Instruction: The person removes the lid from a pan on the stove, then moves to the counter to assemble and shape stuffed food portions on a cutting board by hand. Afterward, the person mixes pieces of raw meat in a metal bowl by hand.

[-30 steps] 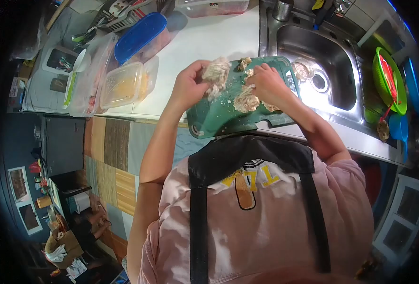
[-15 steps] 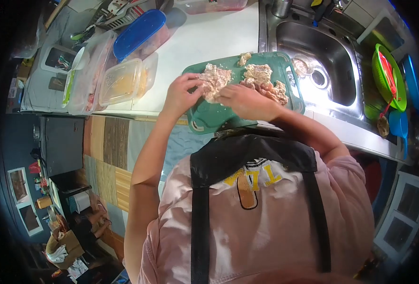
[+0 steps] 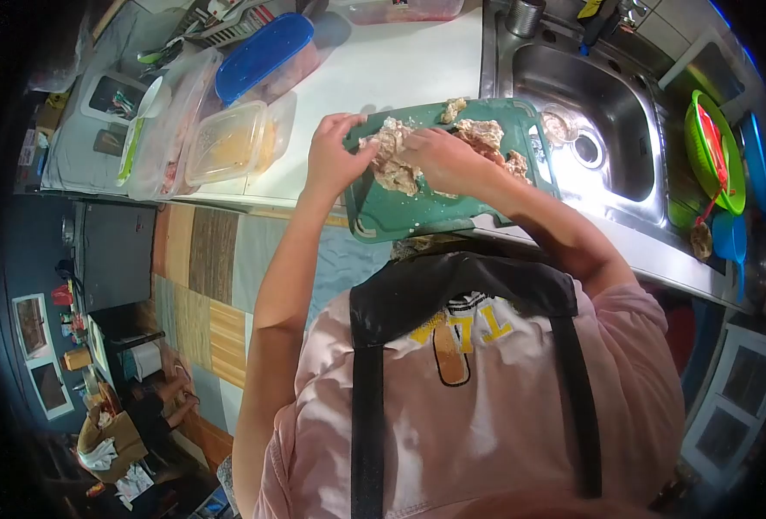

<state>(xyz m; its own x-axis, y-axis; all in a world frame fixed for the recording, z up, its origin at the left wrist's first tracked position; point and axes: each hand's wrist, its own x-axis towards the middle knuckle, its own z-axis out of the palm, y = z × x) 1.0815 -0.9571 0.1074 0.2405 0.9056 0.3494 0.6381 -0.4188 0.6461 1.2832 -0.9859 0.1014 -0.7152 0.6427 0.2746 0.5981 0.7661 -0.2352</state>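
A piece of pale, crumbly-coated meat lies on the left half of a green cutting board. My right hand grips its upper right side with bent fingers. At its left edge, my left hand touches it with the thumb, the other fingers held apart from the thumb near the board's left edge. More coated meat sits to the right, partly hidden by my right hand and forearm. A small scrap of meat rests at the board's far edge.
A steel sink adjoins the board on the right, with a green basin beyond. To the left stand a clear lidded container and a blue-lidded container. Another person's legs show at lower left.
My left fingers have moved up and spread away from the thumb. My right hand has shifted up along the meat, whose shape on the board has changed. The view has shifted slightly.
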